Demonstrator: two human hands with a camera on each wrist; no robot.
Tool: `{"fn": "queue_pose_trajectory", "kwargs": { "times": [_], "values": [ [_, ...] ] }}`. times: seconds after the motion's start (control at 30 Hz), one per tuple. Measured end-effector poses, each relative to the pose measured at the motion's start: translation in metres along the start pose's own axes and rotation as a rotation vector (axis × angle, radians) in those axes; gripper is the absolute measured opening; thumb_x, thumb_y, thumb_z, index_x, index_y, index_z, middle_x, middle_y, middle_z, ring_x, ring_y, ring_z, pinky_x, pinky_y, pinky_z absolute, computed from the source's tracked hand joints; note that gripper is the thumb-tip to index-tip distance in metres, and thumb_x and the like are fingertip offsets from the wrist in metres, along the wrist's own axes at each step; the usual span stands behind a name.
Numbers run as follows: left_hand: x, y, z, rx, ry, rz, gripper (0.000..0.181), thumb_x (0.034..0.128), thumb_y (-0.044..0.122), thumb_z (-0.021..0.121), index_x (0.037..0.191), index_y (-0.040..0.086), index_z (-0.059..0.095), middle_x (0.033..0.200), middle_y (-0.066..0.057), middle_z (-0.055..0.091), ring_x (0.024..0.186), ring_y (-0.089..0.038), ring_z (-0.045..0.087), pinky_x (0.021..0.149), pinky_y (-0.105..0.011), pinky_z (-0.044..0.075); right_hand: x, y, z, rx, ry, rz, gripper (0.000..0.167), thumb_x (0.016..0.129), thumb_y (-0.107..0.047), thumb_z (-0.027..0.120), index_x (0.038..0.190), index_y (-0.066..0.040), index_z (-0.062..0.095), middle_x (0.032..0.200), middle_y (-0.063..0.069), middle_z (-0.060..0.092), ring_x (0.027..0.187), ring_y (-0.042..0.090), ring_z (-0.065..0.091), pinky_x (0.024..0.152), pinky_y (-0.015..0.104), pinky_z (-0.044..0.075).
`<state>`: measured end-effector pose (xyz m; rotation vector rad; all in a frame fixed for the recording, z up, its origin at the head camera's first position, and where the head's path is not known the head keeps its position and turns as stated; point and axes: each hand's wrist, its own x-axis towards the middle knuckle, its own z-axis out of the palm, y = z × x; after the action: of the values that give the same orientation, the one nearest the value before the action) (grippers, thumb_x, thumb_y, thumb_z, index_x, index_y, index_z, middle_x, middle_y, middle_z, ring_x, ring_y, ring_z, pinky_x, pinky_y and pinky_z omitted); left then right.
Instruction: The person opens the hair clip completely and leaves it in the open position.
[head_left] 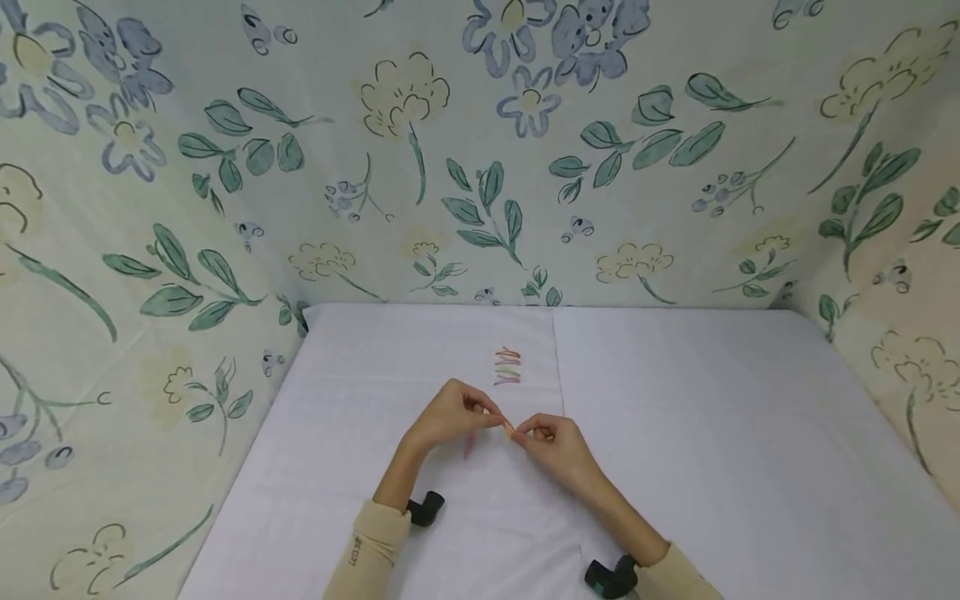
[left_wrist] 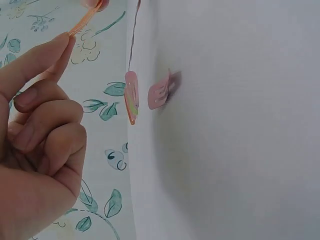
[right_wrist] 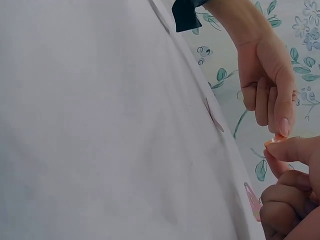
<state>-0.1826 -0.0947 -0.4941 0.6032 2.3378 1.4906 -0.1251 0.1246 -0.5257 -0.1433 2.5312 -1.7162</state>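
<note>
Both hands pinch a small orange snap hair clip (head_left: 508,429) between them, just above the white-covered table. My left hand (head_left: 453,413) holds one end between thumb and index finger, its other fingers curled. My right hand (head_left: 561,448) pinches the other end the same way. In the left wrist view the clip (left_wrist: 84,21) spans the gap between the fingertips; in the right wrist view fingers cover most of it. Below the left hand, a pink hair clip (head_left: 469,445) lies on the cloth, its prongs standing apart in the left wrist view.
Beyond the hands, several hair clips (head_left: 509,362) in orange, pink and green lie in a column on the white cloth (head_left: 675,392). A seam runs along the cloth to their right. Floral fabric (head_left: 465,167) hangs behind and at the sides. Each wrist wears a black device (head_left: 427,509).
</note>
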Motion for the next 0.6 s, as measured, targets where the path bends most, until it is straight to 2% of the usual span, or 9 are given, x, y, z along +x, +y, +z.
{"fn": "queue_pose_trajectory", "kwargs": {
  "times": [0.07, 0.13, 0.3, 0.47, 0.6],
  "values": [
    [0.0, 0.002, -0.001, -0.018, 0.026, -0.005, 0.006, 0.0873, 0.017, 0.083, 0.088, 0.011, 0.083, 0.064, 0.005, 0.057, 0.057, -0.006, 0.039, 0.053, -0.02, 0.032, 0.002, -0.002, -0.002, 0.007, -0.004, -0.01, 0.006, 0.088, -0.015, 0.082, 0.086, -0.011, 0.08, 0.056, -0.007, 0.041, 0.05, 0.002, 0.034, 0.049, 0.018, 0.027],
    [-0.001, 0.004, -0.001, -0.038, 0.042, -0.012, 0.008, 0.0884, 0.018, 0.082, 0.09, 0.011, 0.083, 0.067, 0.004, 0.06, 0.059, -0.007, 0.04, 0.055, -0.02, 0.033, 0.004, -0.004, -0.005, 0.0, -0.025, -0.005, 0.005, 0.089, -0.014, 0.081, 0.087, -0.01, 0.079, 0.057, -0.007, 0.044, 0.051, 0.002, 0.036, 0.05, 0.018, 0.028],
    [-0.003, 0.005, -0.002, -0.064, 0.042, -0.029, 0.011, 0.0904, 0.02, 0.08, 0.092, 0.01, 0.083, 0.073, 0.001, 0.067, 0.061, -0.007, 0.042, 0.058, -0.02, 0.037, 0.006, -0.006, -0.01, -0.03, -0.075, 0.036, 0.008, 0.09, -0.014, 0.079, 0.087, -0.007, 0.078, 0.057, -0.007, 0.048, 0.053, 0.004, 0.038, 0.05, 0.019, 0.03],
    [-0.001, 0.003, -0.004, -0.049, 0.045, -0.037, 0.012, 0.0906, 0.022, 0.08, 0.091, 0.01, 0.083, 0.075, 0.0, 0.07, 0.062, -0.007, 0.044, 0.058, -0.021, 0.038, 0.008, -0.011, -0.015, -0.006, -0.031, 0.023, 0.007, 0.092, -0.011, 0.077, 0.088, -0.006, 0.078, 0.058, -0.005, 0.048, 0.053, 0.004, 0.037, 0.051, 0.02, 0.03],
    [-0.001, 0.002, -0.005, -0.048, 0.064, -0.064, 0.013, 0.0917, 0.023, 0.079, 0.092, 0.01, 0.082, 0.082, -0.008, 0.073, 0.067, -0.009, 0.048, 0.062, -0.022, 0.041, 0.01, -0.014, -0.016, 0.038, 0.016, -0.005, 0.009, 0.093, -0.012, 0.076, 0.09, -0.004, 0.078, 0.061, -0.002, 0.053, 0.054, 0.004, 0.038, 0.052, 0.019, 0.031]
  ]
}}
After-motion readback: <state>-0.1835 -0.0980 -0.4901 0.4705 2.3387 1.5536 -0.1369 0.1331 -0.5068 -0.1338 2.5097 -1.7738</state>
